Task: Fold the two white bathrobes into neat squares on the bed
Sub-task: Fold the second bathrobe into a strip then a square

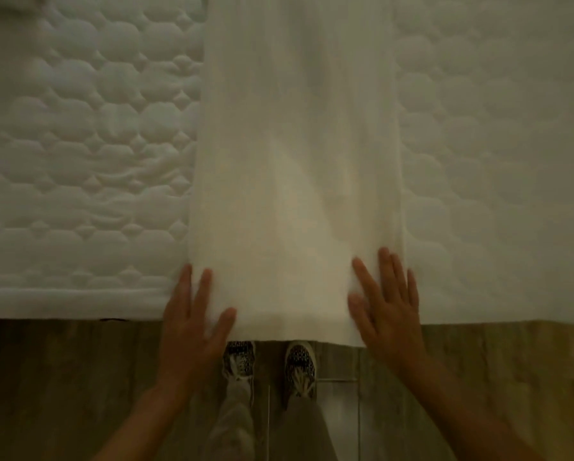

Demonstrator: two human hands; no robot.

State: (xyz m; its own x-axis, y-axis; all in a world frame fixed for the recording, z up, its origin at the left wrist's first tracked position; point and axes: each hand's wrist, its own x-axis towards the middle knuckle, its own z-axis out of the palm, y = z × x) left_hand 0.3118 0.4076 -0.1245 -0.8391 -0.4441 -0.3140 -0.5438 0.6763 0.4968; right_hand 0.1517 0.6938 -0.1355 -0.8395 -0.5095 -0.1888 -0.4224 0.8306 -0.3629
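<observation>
One white bathrobe (295, 154) lies on the bed as a long narrow strip, running from the top of the view down to the near edge, where its hem hangs slightly over. My left hand (192, 324) rests flat at the robe's near left corner, fingers spread, thumb on the cloth. My right hand (387, 304) lies flat on the near right corner, fingers apart. Neither hand grips the fabric. A second bathrobe is not visible.
The quilted white mattress (79, 161) spreads to both sides of the robe. Its near edge (62, 311) runs across the view. Below it is wood-look floor (62, 394), with my two patterned shoes (269, 364) close to the bed.
</observation>
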